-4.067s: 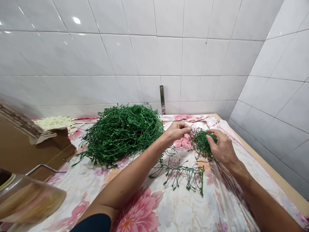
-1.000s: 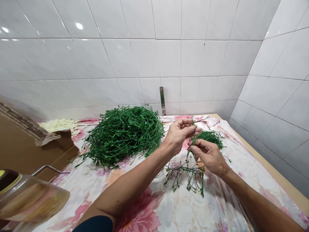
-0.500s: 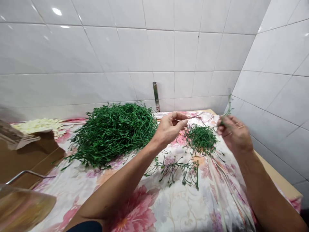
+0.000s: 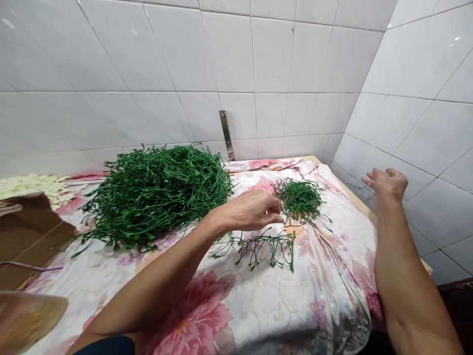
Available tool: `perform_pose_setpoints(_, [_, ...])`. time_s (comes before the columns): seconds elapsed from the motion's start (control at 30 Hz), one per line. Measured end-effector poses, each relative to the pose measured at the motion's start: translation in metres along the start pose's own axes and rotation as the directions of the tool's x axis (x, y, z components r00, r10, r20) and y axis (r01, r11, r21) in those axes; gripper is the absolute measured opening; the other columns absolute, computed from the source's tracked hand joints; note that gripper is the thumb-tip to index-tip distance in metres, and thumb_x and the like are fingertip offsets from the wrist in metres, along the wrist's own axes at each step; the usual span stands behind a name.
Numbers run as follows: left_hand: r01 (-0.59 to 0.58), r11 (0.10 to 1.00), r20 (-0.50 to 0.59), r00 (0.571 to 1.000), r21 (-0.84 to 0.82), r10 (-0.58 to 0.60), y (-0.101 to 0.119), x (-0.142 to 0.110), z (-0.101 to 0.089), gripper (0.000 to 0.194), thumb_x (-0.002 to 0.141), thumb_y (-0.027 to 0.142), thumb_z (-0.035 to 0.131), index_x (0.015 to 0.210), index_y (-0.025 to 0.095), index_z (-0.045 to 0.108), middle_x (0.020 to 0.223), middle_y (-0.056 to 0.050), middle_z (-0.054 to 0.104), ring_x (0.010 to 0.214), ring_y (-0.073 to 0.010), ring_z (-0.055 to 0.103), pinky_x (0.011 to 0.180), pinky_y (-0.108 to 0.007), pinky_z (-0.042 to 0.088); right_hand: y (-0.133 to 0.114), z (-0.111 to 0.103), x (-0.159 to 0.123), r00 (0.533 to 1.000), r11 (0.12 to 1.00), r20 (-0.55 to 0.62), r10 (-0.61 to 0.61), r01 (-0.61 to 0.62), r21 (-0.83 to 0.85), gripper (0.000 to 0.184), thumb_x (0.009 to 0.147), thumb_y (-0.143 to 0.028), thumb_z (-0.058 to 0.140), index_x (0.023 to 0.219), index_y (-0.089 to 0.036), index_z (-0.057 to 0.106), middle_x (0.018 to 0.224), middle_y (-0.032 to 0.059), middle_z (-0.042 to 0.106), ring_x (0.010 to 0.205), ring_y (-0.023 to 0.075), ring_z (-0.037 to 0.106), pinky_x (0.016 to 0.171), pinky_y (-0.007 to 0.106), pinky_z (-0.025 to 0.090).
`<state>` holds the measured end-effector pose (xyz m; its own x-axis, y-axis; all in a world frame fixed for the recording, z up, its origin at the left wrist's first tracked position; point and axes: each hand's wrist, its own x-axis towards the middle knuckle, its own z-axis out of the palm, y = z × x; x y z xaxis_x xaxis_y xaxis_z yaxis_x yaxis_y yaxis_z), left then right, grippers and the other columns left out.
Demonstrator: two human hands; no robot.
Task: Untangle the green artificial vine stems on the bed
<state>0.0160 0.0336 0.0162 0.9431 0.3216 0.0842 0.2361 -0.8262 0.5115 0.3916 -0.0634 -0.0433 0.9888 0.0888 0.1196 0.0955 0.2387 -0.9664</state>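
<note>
My left hand [image 4: 253, 209] hovers over the cloth between the piles of green stems. Its fingers are curled, and a gap shows between them and the thumb, with nothing visible there. Below it lies a loose row of thin green artificial-looking stems [image 4: 260, 246] with small knobbed tips. A small heap of the same stems [image 4: 300, 197] sits just right of this hand. To its left is a large pile of green stems [image 4: 162, 192]. My right hand [image 4: 388, 186] is raised out past the table's right edge, fingers apart, with no stem visible in it.
A floral cloth [image 4: 273, 305] covers the table. Torn brown cardboard [image 4: 29, 231] and pale yellow pieces [image 4: 33, 187] lie at the left. A see-through container [image 4: 33, 318] stands front left. Tiled walls and a metal strip [image 4: 226, 134] border the back.
My right hand has moved right, away from the small heap, and the stem it held is no longer seen. My left hand has come lower, toward the loose row. The view has shifted slightly.
</note>
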Motion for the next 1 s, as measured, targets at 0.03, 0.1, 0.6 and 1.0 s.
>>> perform_pose_setpoints(0.03, [0.016,1.0,0.047,0.999,0.026,-0.017,-0.003,-0.003,0.0,0.018,0.085,0.034,0.073,0.073,0.02,0.075,0.064,-0.003,0.069,0.056,-0.014,0.056,0.058,-0.026,0.033,0.001,0.002,-0.003,1.0,1.0,0.02,-0.014,0.014,-0.011,0.029,0.072,0.0,0.065,0.085,-0.019,0.049,0.08,0.004,0.062,0.078,0.0208,0.073,0.064,0.035,0.06])
perform_pose_setpoints(0.1, [0.051,0.995,0.148,0.987,0.084,-0.063,-0.01,-0.01,0.0,0.028,0.084,0.047,0.073,0.086,0.019,0.076,0.077,-0.006,0.074,0.067,-0.0169,0.062,0.066,-0.027,0.038,0.003,0.007,-0.012,0.995,0.997,0.074,-0.068,0.07,-0.034,0.024,0.075,-0.002,0.065,0.092,-0.015,0.054,0.079,0.0022,0.063,0.083,0.0207,0.073,0.067,0.034,0.062])
perform_pose_setpoints(0.6, [0.177,0.984,-0.18,0.969,0.023,-0.17,-0.05,-0.046,0.053,0.018,0.092,0.027,0.063,0.105,0.016,0.069,0.096,-0.006,0.073,0.082,-0.0166,0.065,0.076,-0.028,0.046,0.004,0.026,-0.117,0.655,0.831,0.661,-0.366,0.55,-0.085,0.022,0.088,-0.022,0.068,0.107,-0.012,0.072,0.093,0.0092,0.074,0.072,0.0154,0.072,0.065,0.028,0.061])
perform_pose_setpoints(1.0, [0.059,0.876,-0.349,0.928,0.479,0.129,-0.042,-0.052,0.118,0.032,0.105,0.036,0.038,0.104,0.015,0.062,0.085,-0.005,0.062,0.066,-0.0155,0.059,0.053,-0.028,0.04,0.025,0.018,-0.201,0.116,0.673,0.908,-0.403,0.709,0.208,0.017,0.093,-0.019,0.061,0.105,-0.023,0.073,0.1,0.0054,0.077,0.085,0.0209,0.072,0.079,0.034,0.058])
